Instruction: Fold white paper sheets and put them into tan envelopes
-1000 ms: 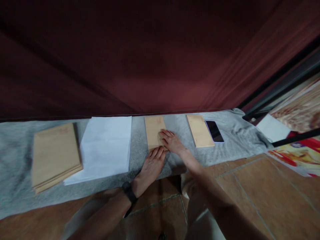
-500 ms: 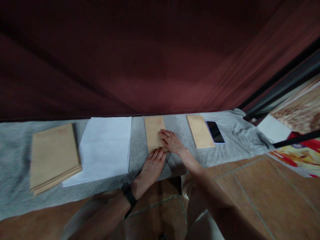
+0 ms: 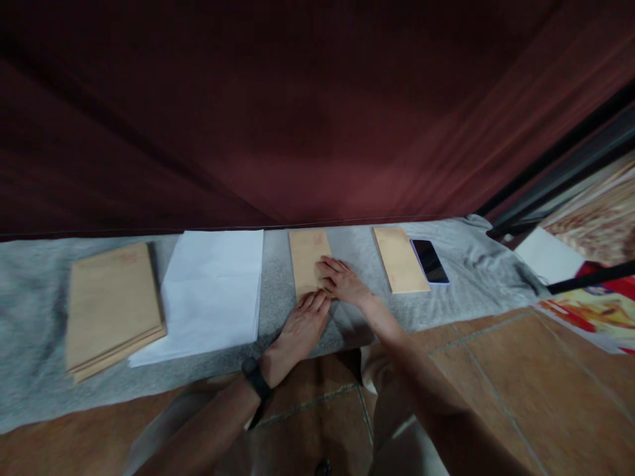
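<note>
A brown paper envelope (image 3: 308, 254) lies on the grey cloth between a stack of white paper and another envelope. Across its near end rests my left hand (image 3: 303, 322), palm down with the fingers stretched out over the edge. My right hand (image 3: 343, 280) presses flat on the envelope's right side, fingers extended and touching the paper, just beyond my left fingertips. Both hands are open, and neither grips anything visible. Together they cover the lower right part of the envelope.
Left on the grey cloth (image 3: 278, 291) are white sheets (image 3: 213, 284) and a stack of larger brown envelopes (image 3: 114, 304). To the right lie a brown envelope (image 3: 401, 261) and a phone (image 3: 429, 262). A dark red cloth (image 3: 317, 132) hangs behind. Tiled floor (image 3: 496, 370) shows in front.
The whole view has shifted very slightly. Both hands stay on the same part of the envelope, with hardly any visible movement.
</note>
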`<state>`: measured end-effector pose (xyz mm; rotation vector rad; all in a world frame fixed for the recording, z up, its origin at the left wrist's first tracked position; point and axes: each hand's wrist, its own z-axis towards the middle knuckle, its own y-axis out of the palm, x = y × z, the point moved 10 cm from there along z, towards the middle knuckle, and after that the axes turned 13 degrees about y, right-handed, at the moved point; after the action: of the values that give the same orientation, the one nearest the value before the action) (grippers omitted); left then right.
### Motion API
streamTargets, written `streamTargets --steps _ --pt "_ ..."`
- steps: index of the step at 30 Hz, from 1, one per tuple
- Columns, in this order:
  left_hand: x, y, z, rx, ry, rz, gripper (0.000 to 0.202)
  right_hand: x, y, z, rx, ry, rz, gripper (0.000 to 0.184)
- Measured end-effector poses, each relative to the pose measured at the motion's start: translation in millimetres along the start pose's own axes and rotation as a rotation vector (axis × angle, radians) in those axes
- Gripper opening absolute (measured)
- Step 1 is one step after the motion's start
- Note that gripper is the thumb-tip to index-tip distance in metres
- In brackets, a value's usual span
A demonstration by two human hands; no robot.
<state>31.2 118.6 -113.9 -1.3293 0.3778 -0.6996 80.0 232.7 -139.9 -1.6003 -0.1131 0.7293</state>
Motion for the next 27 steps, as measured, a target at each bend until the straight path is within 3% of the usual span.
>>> streamTargets --steps 16,27 --pt "-32 -8.8 -5 0.079 -0.128 -0.053 0.019 15 -8 -18 -0.096 -0.053 0.165 0.049" --pt "-40 -8.2 -1 0.092 -0.184 -0.083 0.021 17 -11 -26 -0.145 -0.075 0.224 0.055"
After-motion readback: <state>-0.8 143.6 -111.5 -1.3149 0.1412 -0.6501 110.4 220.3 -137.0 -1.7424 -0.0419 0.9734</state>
